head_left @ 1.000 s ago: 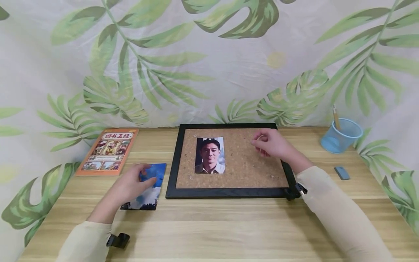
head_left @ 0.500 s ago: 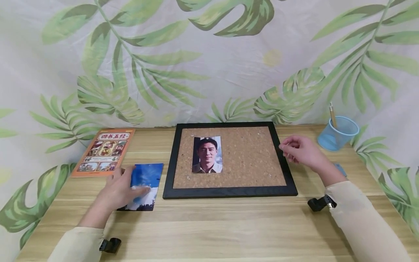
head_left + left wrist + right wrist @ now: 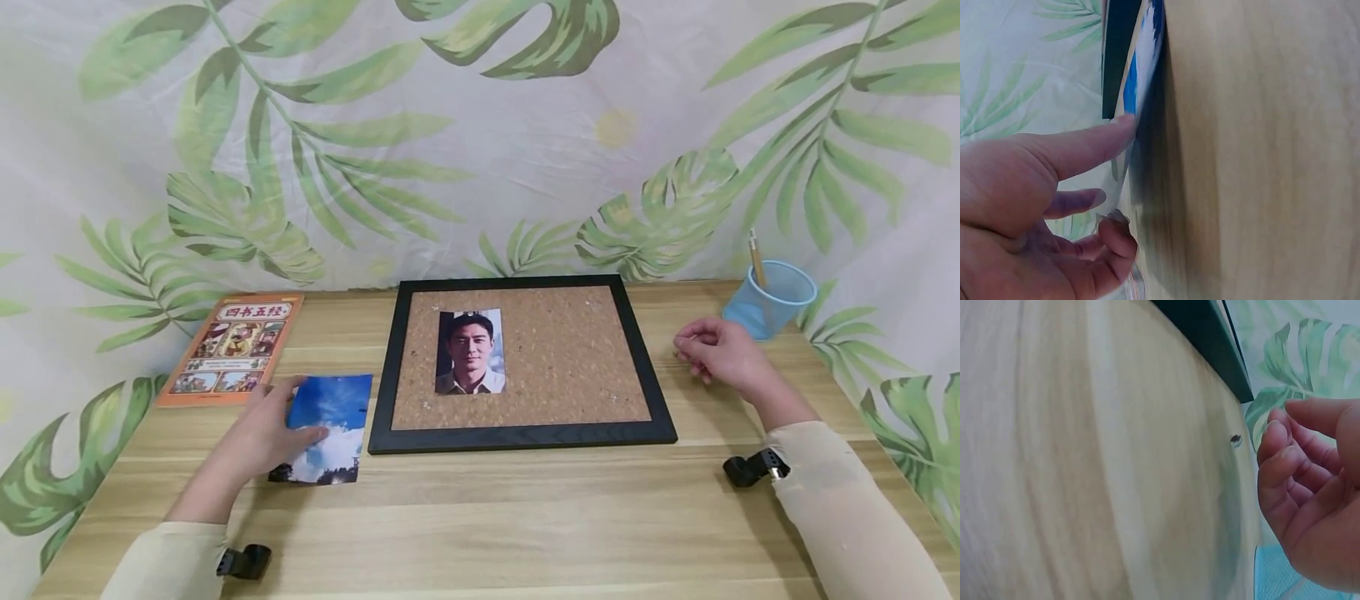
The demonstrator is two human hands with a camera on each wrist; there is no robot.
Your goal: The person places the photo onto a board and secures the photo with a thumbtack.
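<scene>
The wooden bench (image 3: 480, 517) holds a black-framed cork board (image 3: 570, 367) with a portrait photo (image 3: 470, 352) on it. Left of the board lies a blue sky photo (image 3: 330, 421), long side running away from the person. The left hand (image 3: 258, 437) rests on its left edge, hiding part of it, fingers (image 3: 1085, 147) straight. The right hand (image 3: 716, 354) hovers over the bench right of the board, fingers (image 3: 1285, 462) curled. A tiny thing (image 3: 1235, 440) on the bench is too small to make out.

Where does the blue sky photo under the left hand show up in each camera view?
Head: the sky photo lies on the table left of the cork board's black frame, with the left hand resting on its left edge.
Left wrist: the photo is a blue strip at top centre, touched by a fingertip.
Right wrist: not in view.
Shared landmark: the black frame, seen in all three views.
</scene>
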